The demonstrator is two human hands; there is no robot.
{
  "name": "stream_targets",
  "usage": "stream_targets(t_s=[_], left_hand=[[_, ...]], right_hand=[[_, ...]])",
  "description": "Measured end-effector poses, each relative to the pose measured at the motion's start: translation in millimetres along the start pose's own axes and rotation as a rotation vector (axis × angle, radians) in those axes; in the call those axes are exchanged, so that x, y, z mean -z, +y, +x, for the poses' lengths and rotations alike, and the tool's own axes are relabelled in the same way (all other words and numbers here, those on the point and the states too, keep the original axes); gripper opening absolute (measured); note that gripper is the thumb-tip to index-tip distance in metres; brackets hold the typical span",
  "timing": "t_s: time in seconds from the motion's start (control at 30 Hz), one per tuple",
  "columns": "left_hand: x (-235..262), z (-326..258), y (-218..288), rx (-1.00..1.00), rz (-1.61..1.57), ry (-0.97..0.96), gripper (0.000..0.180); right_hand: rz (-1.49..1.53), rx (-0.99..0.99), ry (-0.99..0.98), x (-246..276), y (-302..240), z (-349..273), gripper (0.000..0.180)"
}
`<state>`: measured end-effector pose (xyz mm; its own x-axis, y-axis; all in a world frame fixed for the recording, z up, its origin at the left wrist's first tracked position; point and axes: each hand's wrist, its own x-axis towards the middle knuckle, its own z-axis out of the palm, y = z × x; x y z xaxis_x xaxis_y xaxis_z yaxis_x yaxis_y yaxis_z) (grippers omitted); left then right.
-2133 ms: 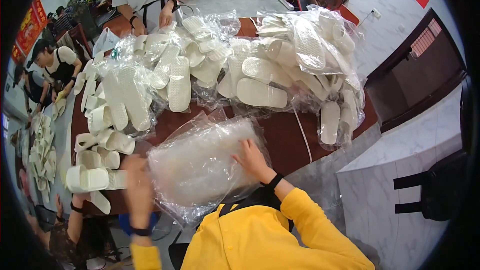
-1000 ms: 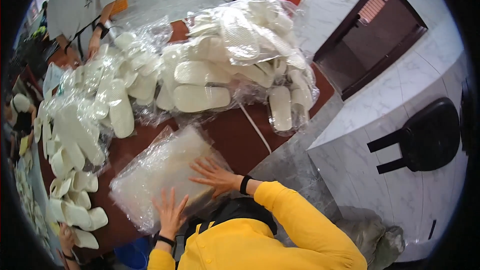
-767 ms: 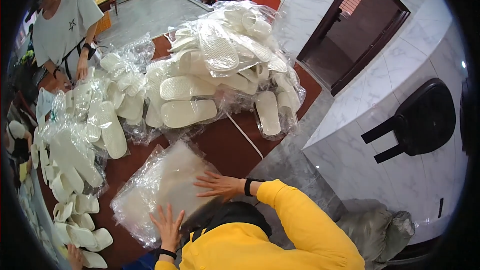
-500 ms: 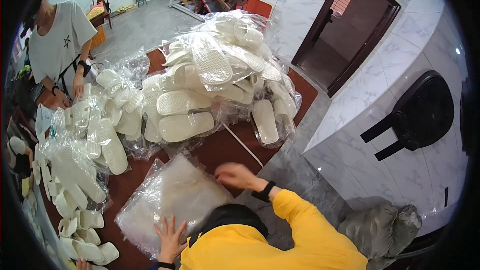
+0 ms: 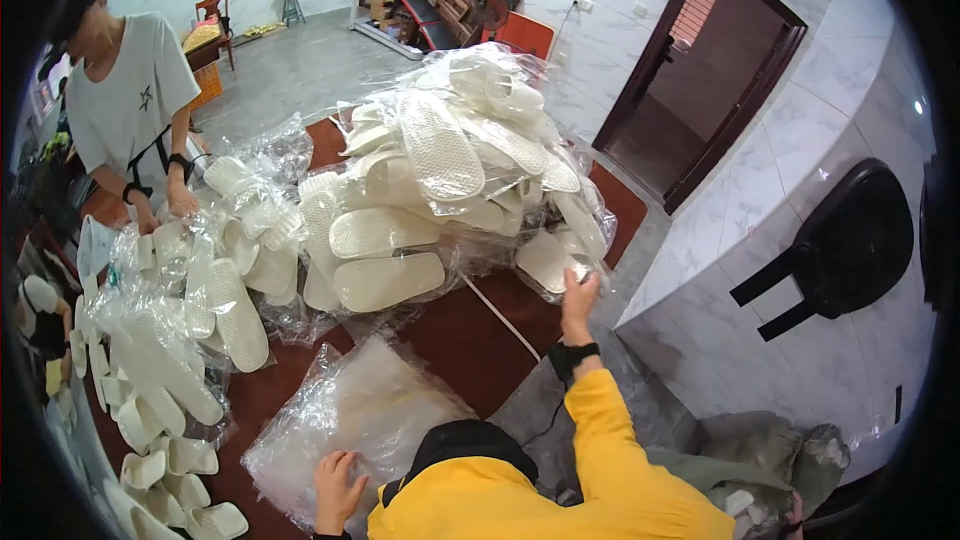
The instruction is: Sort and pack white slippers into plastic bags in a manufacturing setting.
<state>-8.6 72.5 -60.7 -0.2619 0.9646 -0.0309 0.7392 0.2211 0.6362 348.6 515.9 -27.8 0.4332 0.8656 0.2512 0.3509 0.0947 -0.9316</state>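
Note:
My right hand [image 5: 579, 294] reaches out to the right end of the table. Its fingers are closed on the near end of a pair of white slippers [image 5: 543, 261] in a clear plastic bag. Near the front edge, my left hand [image 5: 338, 488] is by a stack of clear plastic bags [image 5: 350, 410], thumb apart and fingers slightly bent, with nothing in it. Beyond both hands rises a big heap of bagged white slippers [image 5: 440, 155]. Loose white slippers [image 5: 185, 460] stand in rows at the left.
A person in a white T-shirt [image 5: 135, 90] handles bagged slippers at the far left. A white strip [image 5: 502, 318] crosses the brown table [image 5: 455, 345]. To the right are a wall-mounted black seat [image 5: 855, 230] and a grey-green sack [image 5: 745, 475], with another person's hand [image 5: 794, 514] beside it.
My right hand has gone from beside the bag stack to the bagged slippers at the right, which now lie tilted. My left fingers have drawn in. A sack with white pieces has come into view.

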Motion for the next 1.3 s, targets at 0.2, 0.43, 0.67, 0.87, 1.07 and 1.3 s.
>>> stream_targets(t_s=[0.2, 0.43, 0.67, 0.87, 1.07, 1.3], left_hand=[[6.6, 6.8, 7.4, 0.060, -0.140, 0.038, 0.050], [16.8, 64.7, 69.9, 0.002, -1.266, 0.057, 0.050], [-2.9, 71.7, 46.4, 0.006, -0.134, 0.446, 0.034], [64.0, 62.8, 27.0, 0.452, -1.406, 0.450, 0.036], [147.5, 49.7, 4.4, 0.306, -0.931, 0.131, 0.040], [179.7, 69.8, -58.0, -0.185, -0.571, -0.419, 0.061]], right_hand=[[0.464, -0.123, -0.402, 76.1, -169.3, -53.2, 0.033], [1.483, -1.052, -0.988, 84.2, -228.9, -164.4, 0.041], [1.188, -1.926, -1.281, 20.4, -207.9, -218.6, 0.023], [-0.444, 0.293, -1.954, -27.1, -166.7, -187.3, 0.027], [0.444, 0.209, -1.394, -71.2, -202.4, -166.8, 0.050], [0.597, 0.644, -1.546, -67.8, -253.5, -227.0, 0.079]])
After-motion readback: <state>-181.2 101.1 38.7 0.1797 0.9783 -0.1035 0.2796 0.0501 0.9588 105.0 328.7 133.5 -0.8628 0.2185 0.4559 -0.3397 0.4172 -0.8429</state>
